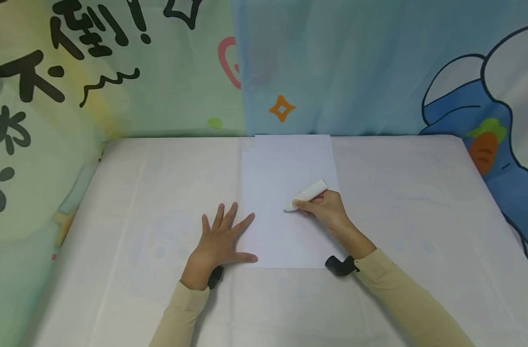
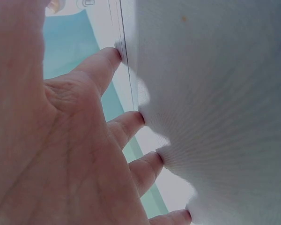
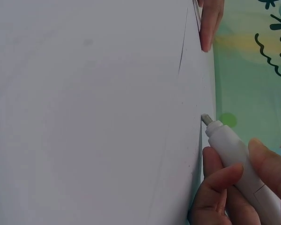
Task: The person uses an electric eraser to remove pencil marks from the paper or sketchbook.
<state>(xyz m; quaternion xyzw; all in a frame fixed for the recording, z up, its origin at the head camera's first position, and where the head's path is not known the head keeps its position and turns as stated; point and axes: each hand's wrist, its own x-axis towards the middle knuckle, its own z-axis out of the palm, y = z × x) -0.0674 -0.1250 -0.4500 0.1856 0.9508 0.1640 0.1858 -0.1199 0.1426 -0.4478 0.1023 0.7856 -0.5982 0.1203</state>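
A blank-looking sheet of white paper (image 1: 285,164) lies on the white-covered table. My right hand (image 1: 331,209) pinches a thick white pen-shaped tool (image 1: 311,191) between thumb and fingers. It leans with its narrow grey tip down and to the left, right at the paper's surface; the right wrist view shows the tool's tip (image 3: 206,119) up close. Along the sheet's left side, my left hand (image 1: 220,243) lies palm down with straight, spread fingers. Its thumb and index fingertip overlap the paper's left edge, while the other fingertips (image 2: 150,164) press on the table cover.
The white-covered table (image 1: 159,202) reaches back to a printed curtain (image 1: 333,67) in blue and green, which also runs along the left side. Dark wrist cameras sit under both wrists, the right one (image 1: 339,266) beside the paper's near right corner.
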